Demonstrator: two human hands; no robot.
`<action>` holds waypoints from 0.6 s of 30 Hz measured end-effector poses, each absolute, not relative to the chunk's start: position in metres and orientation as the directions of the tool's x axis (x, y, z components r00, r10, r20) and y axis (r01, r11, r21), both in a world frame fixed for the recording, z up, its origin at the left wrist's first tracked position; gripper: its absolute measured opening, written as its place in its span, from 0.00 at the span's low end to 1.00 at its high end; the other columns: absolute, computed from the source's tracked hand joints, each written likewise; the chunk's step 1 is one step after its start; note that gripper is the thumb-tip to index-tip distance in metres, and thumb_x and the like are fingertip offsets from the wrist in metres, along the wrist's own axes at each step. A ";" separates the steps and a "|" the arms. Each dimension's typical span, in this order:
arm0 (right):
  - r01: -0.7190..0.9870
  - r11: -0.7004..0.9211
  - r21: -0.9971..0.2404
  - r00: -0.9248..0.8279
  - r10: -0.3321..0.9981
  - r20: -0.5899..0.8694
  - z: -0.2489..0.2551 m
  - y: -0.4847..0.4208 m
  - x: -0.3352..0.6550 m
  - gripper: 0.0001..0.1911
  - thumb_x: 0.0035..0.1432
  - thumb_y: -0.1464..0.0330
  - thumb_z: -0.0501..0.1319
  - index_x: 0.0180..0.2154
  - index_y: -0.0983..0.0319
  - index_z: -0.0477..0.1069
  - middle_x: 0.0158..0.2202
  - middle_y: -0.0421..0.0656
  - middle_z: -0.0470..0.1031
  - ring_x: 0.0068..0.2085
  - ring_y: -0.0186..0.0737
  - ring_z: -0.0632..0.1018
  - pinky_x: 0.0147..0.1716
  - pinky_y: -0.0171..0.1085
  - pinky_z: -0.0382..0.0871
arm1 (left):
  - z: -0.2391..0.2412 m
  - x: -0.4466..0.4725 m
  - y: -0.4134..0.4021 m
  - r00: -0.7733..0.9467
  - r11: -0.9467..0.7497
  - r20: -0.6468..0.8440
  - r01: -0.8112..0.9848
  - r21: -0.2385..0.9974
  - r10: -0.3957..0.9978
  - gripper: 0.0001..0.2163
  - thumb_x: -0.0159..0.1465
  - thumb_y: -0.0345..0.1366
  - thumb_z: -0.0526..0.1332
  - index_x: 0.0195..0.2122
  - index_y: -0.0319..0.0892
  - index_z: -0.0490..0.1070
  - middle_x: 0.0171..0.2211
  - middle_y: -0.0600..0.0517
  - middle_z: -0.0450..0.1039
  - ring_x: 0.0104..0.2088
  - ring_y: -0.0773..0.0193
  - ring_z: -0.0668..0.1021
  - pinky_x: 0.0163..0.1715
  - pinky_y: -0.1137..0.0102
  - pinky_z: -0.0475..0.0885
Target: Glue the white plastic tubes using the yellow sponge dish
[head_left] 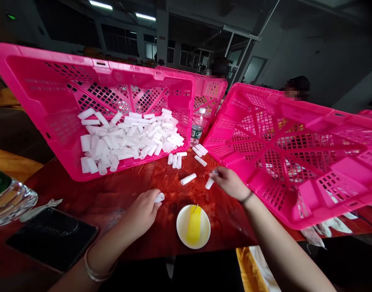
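Left hand: a white tube is being pinched near the white bowl.
Right hand: another white tube is being pinched at 1 end beside the right pink crate.
Left pink crate: piled tubes are being held.

Workshop or small factory hall, arranged for manual bench work. The interior is dim and bare: fluorescent ceiling lamps, a plain square column and dark-paned windows line the far side. On a reddish-brown worktable, a large pink perforated plastic crate, tipped towards the viewer, holds a heap of identical short white tubes, an indication of work in quantity. A second pink crate leans at right. Beyond the crates, two other people are partly visible, indicating a shared workspace.
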State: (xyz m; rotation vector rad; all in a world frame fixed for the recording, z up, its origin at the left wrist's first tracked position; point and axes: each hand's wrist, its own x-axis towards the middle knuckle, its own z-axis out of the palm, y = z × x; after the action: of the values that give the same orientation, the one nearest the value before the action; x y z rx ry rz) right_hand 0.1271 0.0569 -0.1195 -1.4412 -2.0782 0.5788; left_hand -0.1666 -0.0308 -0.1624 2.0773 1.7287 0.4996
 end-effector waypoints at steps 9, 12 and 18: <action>0.402 0.384 -0.831 -0.303 0.913 0.275 -0.171 -0.071 0.125 0.08 0.62 0.67 0.59 0.44 0.60 0.68 0.39 0.46 0.77 0.38 0.40 0.79 0.38 0.38 0.76 | -0.175 -0.144 -0.066 0.314 -0.281 0.104 0.596 0.752 0.944 0.14 0.65 0.46 0.55 0.47 0.45 0.63 0.47 0.46 0.71 0.49 0.55 0.75 0.49 0.60 0.72; 0.548 0.561 -0.621 -0.364 0.828 0.426 -0.181 -0.065 0.117 0.12 0.63 0.73 0.56 0.47 0.59 0.70 0.45 0.50 0.76 0.46 0.43 0.78 0.46 0.43 0.74 | -0.177 -0.128 -0.067 0.406 -0.387 0.175 0.530 0.754 0.897 0.34 0.48 0.50 0.71 0.53 0.45 0.60 0.58 0.40 0.63 0.56 0.47 0.70 0.53 0.54 0.70; 0.509 0.560 -0.653 -0.466 0.818 0.339 -0.171 -0.065 0.121 0.08 0.62 0.72 0.56 0.43 0.60 0.70 0.39 0.47 0.74 0.40 0.41 0.78 0.40 0.41 0.76 | -0.186 -0.110 -0.066 0.381 -0.398 0.209 0.529 0.749 0.901 0.40 0.42 0.39 0.76 0.55 0.44 0.60 0.56 0.40 0.67 0.56 0.44 0.70 0.55 0.50 0.67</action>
State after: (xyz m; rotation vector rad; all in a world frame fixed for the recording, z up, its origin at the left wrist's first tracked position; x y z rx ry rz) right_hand 0.1210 -0.0649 -0.1710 -1.0586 -2.1573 0.6268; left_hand -0.1098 -0.0665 -0.1860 2.0615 1.2245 0.8277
